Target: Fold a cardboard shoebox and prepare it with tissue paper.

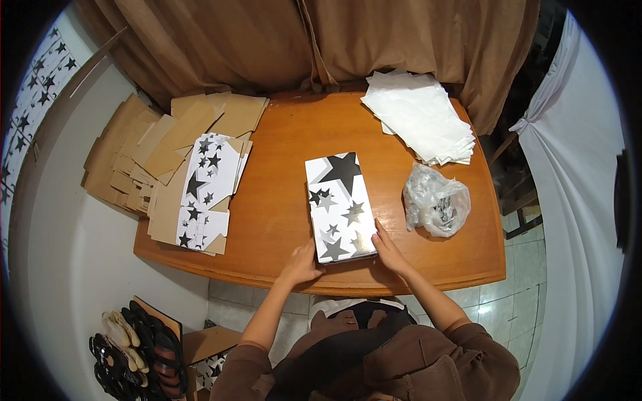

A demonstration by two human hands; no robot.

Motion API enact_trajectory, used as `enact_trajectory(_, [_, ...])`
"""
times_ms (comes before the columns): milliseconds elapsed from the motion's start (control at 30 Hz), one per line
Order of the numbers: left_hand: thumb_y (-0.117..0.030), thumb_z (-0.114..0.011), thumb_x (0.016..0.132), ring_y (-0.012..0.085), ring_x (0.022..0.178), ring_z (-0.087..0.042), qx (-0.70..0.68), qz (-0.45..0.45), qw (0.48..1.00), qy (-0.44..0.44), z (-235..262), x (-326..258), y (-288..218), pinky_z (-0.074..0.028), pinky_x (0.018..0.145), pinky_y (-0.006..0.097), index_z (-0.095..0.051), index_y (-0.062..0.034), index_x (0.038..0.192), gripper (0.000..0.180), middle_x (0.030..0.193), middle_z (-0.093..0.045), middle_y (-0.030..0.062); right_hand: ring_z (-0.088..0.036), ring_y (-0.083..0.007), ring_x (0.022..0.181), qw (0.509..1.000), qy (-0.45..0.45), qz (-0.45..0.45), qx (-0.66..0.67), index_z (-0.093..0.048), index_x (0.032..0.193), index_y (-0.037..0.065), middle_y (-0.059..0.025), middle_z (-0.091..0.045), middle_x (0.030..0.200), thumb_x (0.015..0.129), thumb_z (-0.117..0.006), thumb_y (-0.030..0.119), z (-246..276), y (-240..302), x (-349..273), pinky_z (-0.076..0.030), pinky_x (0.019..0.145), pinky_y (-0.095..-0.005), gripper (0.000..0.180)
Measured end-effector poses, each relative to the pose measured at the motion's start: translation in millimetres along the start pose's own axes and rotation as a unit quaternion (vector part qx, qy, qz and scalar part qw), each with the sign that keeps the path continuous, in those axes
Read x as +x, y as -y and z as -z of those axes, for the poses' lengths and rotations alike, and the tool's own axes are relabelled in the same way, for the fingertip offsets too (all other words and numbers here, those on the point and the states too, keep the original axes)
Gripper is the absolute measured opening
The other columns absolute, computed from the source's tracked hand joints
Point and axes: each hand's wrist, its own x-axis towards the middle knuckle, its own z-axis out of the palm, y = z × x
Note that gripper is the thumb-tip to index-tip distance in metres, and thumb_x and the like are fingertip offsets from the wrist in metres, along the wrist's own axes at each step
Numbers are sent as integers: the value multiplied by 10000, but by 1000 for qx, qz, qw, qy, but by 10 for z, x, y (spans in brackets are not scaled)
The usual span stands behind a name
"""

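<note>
A closed white cardboard box (342, 217) with black and grey stars rests on the wooden table in front of me, its near end towards me. My left hand (302, 264) is at its near left corner, fingers partly hidden by the box's side. On the opposite side, my right hand (390, 252) presses its fingers along the near right edge. Between them the two hands hold the box. To the right of it lies a crumpled clear plastic bag (438, 204) with small dark and silvery things inside, too unclear to name.
Flat brown cardboard pieces (127, 157) are piled on the table's left, with star-printed sheets (204, 194) on top. White paper sheets (418, 113) are stacked at the back right. Brown curtains (374, 40) hang behind the table (281, 144). Several shoes (137, 347) stand on a rack at lower left.
</note>
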Motion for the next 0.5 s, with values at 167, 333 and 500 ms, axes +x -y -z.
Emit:
enact_trajectory(167, [-498,-818,491,373,1310,-248,113,-50,989,-86,-124,-24,-143,-232,1074,400,23,33,1393,1343,1443,-146,244,-93,-274,1369,996,-25,26,87,-90,1405,-39,-201,-115,1469,970,-349,260,-175,143,52,-106,1093,-325,587])
enact_trajectory(333, [-373,-879,435,406,1347,-93,-33,-161,965,-205,114,38,-452,-307,1047,415,303,-195,1344,1502,1435,207,233,-121,-264,1367,990,-53,108,80,-120,1406,-33,-182,-144,1470,963,-352,234,-4,568,76,-107,1092,-324,567])
enact_trajectory(500, [-393,-849,504,512,1312,-60,-23,-291,912,-287,217,30,-621,-321,1006,523,236,-344,1364,1385,1404,211,301,-204,-250,1346,982,-72,162,63,-191,1402,-14,-156,-208,1457,956,-335,248,101,916,26,-140,1088,-336,536])
